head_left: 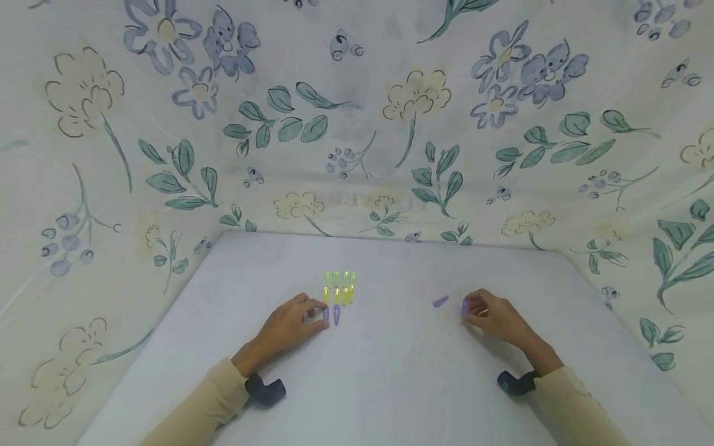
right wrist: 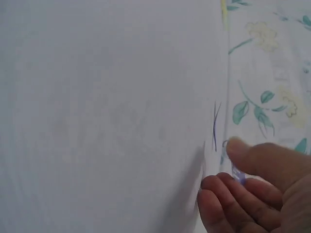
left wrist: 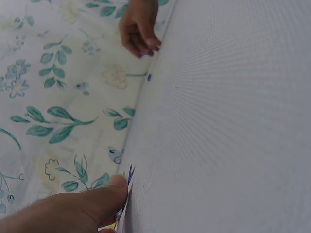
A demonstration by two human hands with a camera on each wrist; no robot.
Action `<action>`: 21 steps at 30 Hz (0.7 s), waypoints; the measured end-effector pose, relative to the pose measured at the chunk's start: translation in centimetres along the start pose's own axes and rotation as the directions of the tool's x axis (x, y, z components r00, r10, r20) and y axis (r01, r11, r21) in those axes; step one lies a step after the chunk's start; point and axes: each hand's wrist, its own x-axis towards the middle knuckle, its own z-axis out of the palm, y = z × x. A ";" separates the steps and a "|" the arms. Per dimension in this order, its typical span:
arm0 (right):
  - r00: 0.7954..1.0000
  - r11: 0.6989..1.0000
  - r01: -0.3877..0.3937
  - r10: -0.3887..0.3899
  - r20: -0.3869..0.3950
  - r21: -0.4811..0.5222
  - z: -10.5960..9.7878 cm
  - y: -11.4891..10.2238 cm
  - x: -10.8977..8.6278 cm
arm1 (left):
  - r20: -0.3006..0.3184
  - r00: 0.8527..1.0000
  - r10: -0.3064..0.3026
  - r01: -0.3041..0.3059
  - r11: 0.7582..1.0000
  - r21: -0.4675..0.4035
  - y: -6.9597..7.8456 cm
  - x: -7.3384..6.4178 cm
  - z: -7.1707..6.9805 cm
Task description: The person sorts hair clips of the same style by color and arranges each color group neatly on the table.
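In the head view my left hand (head_left: 291, 320) has thumb and forefinger at the two ends of a purple hair clip (head_left: 326, 314), pinching it at the table surface. A second purple hair clip (head_left: 336, 314) lies just right of it. Above these are a row of yellow hair clips (head_left: 337, 296) and a row of green hair clips (head_left: 336, 279). Over on the right, my right hand (head_left: 493, 317) holds another purple clip (head_left: 465, 306) between thumb and fingers. One more purple clip (head_left: 440, 301) lies slanted on the table, left of that hand.
The white table (head_left: 385, 384) extends around both hands. Floral cloth (head_left: 362, 155) rises behind it and along both sides. Dark wrist bands (head_left: 265, 390) sit at the ends of the beige sleeves (head_left: 195, 402).
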 end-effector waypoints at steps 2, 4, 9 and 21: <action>1.000 0.999 -0.010 0.011 -0.029 0.030 0.2 0.1 -0.1 | 0.003 1.000 -0.006 0.006 1.000 0.001 0.0 -0.1 0.0; 0.999 0.999 -0.017 0.019 -0.043 0.050 0.4 0.2 -0.1 | 0.005 1.000 -0.013 0.013 1.000 0.000 0.1 -0.1 0.1; 0.998 0.996 0.001 0.005 -0.068 0.091 0.6 0.0 -0.3 | 0.012 1.000 -0.027 0.027 1.000 -0.004 0.2 -0.3 0.1; 0.992 0.981 0.088 -0.071 -0.102 0.174 1.3 -2.5 -0.3 | -0.011 1.000 -0.008 0.008 1.000 0.010 -0.1 -0.1 0.4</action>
